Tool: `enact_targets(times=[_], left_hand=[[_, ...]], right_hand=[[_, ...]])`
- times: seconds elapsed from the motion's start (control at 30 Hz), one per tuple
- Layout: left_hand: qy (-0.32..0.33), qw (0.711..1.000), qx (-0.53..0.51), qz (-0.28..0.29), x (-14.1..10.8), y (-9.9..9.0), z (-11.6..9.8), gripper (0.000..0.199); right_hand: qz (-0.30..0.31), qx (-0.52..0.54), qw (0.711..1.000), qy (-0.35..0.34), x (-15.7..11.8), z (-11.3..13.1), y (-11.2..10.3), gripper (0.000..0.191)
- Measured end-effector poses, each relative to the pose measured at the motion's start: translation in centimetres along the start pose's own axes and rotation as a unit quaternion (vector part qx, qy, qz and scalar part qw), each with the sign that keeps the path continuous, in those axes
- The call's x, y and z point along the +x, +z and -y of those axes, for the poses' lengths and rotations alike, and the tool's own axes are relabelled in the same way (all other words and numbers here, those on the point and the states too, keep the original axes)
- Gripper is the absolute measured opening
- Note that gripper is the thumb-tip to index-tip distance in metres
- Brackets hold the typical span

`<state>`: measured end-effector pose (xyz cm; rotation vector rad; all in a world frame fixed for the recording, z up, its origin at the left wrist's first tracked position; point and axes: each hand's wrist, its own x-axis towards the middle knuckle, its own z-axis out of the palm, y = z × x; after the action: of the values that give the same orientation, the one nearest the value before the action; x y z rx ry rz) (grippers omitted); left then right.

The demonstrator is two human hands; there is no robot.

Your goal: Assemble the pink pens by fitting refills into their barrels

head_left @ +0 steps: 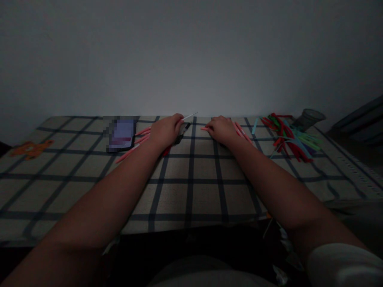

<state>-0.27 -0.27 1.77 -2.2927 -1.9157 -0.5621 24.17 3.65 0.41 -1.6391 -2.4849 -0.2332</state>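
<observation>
My left hand (167,129) is closed around a thin whitish rod (189,116), whose narrow tip points up and to the right. My right hand (222,128) pinches a slim pink stick (204,128), and its end sticks out to the left. Several pink sticks (141,138) lie beside and partly under my left hand. More pink sticks (243,132) rest just right of my right hand. Between the hands, close to the left one, lies a small black item (183,133); its kind is not clear. A bit of red (166,150) shows below my left wrist.
A phone-like dark-edged device (122,134), partly pixelated, lies at the left. On the right are a pile of red, green and blue strips (289,137) and a tipped clear cup (309,118). An orange figure (31,149) is on the checked tablecloth (203,199). A wall stands behind.
</observation>
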Motion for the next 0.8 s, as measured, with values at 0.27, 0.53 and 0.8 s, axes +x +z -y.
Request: enact_targets(times=[0.27, 0.53, 0.8], left_hand=[[0.010, 1.000, -0.004, 0.010, 0.04, 0.08, 0.11, 0.048], [0.078, 0.997, 0.005, 0.027, 0.00, 0.21, 0.10, 0.051], [0.106, 0.994, 0.008, 0.034, 0.03, 0.10, 0.13, 0.049]], right_hand=[[-0.022, 0.026, 0.999, 0.008, -0.04, 0.01, 0.23, 0.046], [-0.142, 0.093, 0.985, -0.042, -0.19, 0.18, 0.07, 0.053], [-0.107, 0.068, 0.988, -0.087, 0.07, 0.15, -0.12, 0.048]])
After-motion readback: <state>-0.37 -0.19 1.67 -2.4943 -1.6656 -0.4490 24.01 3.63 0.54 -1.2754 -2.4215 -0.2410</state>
